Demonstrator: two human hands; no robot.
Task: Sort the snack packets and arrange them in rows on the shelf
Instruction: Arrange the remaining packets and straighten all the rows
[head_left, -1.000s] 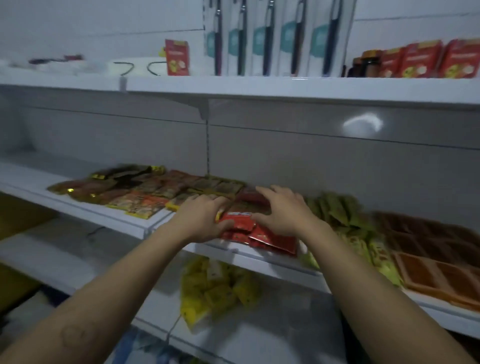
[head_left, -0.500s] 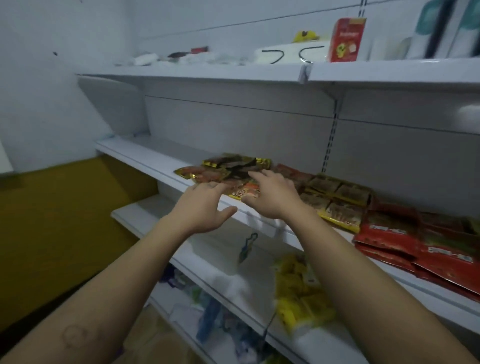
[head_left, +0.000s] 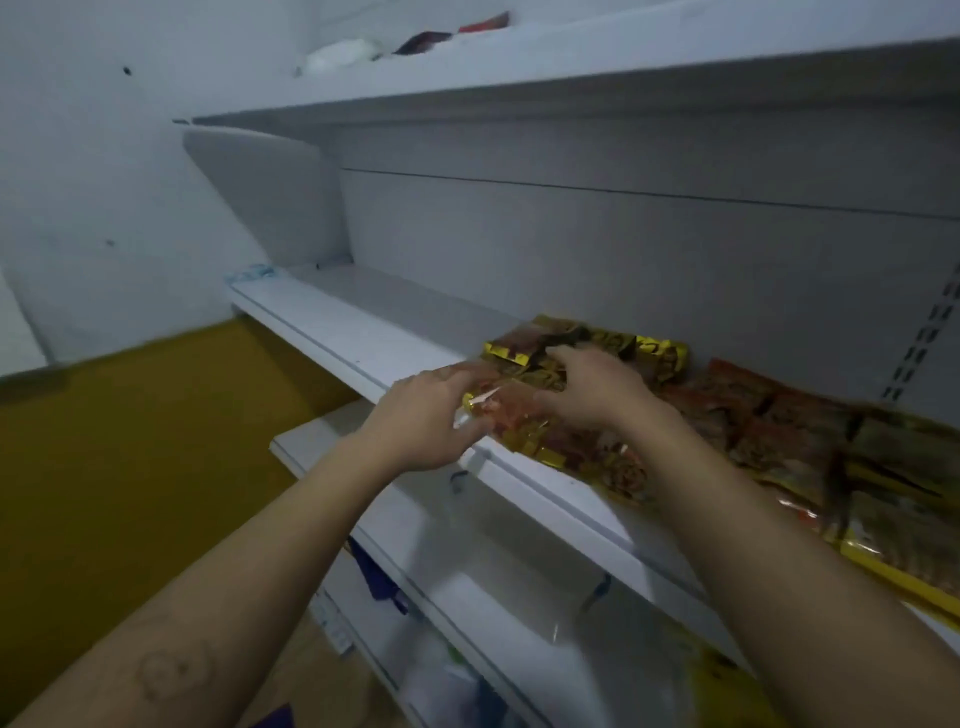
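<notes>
Where the gold-edged packet (head_left: 511, 418) lies: near edge of the shelf (head_left: 363, 335), between both hands
Left hand (head_left: 421, 423): pinches its left end
Right hand (head_left: 597, 397): fingers curled on its right end

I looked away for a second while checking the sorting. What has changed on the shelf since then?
Both hands left the red packets and moved left along the shelf to the gold-edged packets. The left hand, open in mid-air half a second ago, now grips a packet's end; the right hand curls over the pile. The other rows look undisturbed.
</notes>
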